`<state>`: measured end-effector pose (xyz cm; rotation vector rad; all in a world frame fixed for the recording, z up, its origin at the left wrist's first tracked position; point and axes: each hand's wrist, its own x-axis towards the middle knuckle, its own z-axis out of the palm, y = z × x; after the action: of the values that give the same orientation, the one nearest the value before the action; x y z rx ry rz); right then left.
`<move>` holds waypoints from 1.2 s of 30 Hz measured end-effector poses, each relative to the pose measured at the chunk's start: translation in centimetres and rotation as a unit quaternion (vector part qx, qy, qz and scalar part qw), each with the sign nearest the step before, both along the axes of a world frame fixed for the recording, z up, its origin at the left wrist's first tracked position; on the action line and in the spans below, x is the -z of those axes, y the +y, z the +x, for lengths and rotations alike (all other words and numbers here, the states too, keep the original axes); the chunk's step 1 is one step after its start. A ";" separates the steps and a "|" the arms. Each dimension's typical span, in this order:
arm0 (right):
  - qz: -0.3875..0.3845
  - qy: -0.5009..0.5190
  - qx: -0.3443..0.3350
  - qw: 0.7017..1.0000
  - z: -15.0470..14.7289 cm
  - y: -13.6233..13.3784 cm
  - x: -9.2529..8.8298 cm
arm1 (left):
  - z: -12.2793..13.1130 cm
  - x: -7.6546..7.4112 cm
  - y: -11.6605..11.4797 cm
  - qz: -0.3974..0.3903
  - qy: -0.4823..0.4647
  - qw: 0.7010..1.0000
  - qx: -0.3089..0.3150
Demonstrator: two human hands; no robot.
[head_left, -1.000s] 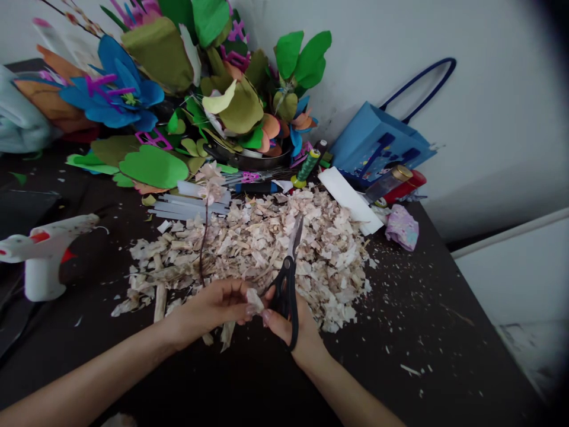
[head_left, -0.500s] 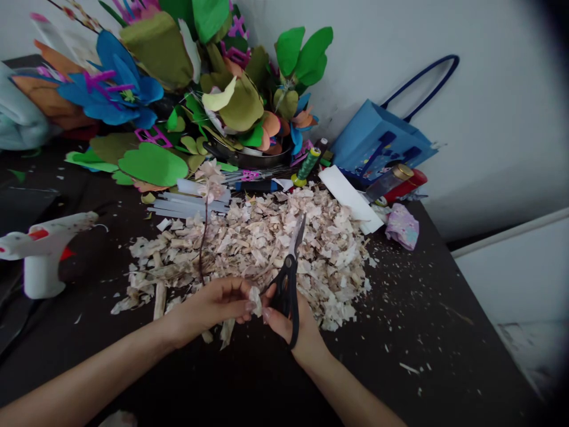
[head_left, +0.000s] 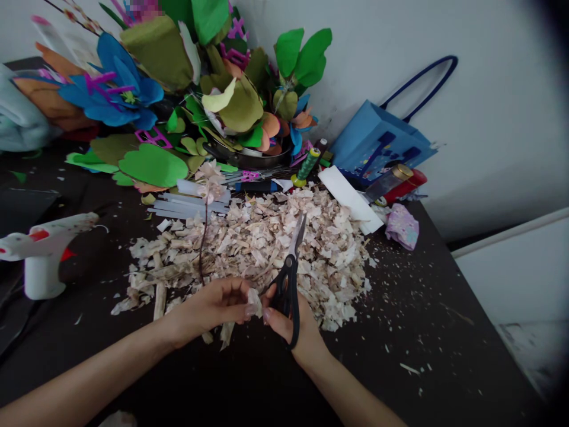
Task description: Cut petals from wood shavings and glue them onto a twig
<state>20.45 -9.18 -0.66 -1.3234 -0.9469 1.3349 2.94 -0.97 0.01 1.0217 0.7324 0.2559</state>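
Observation:
My left hand [head_left: 217, 309] is closed, pinching a small whitish, petal-like scrap [head_left: 255, 301] between thumb and fingers. From behind its knuckles rises a thin dark stem [head_left: 203, 243] topped by pale pink flowers [head_left: 211, 181]; whether the curled fingers also grip this stem I cannot tell. Black-handled scissors [head_left: 290, 267] sit in my right hand [head_left: 302, 332], with the handle loops around it and the blades pointing up and away, nearly together. The thumb and fingertips of that hand come close to the scrap. Beneath and beyond both hands spreads a heap of pale dry scraps [head_left: 329, 261].
A white glue gun [head_left: 44, 261] stands at left, with translucent glue sticks [head_left: 191, 204] behind the heap. Bright fabric flowers [head_left: 235, 107] fill the back. Green thread [head_left: 306, 166], a white strip [head_left: 351, 198], a crumpled lilac piece [head_left: 402, 226] and a blue bag [head_left: 377, 142] lie right.
The whitish scrap at my left fingertips has tilted slightly. My right thumb has edged a little away from it; the scissors and flower stem stay in place.

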 end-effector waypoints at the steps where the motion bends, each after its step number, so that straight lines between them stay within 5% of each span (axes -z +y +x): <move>1: -0.001 -0.003 0.000 1.000 0.0 0.0 0.0 | 0.0 -0.1 0.0 0.000 0.001 1.000 -0.005; 29: -0.021 -0.050 -0.004 0.999 0.1 0.5 -1.9 | -0.2 -1.8 0.4 0.013 0.015 0.999 -0.031; 36: -0.009 -0.047 0.003 0.999 -0.1 0.3 -1.8 | -0.2 -0.7 0.1 0.019 -0.023 1.000 -0.003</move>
<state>20.30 -8.87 1.14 -1.4123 -0.9972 1.2882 2.72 -0.91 0.72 1.0458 0.6923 0.2986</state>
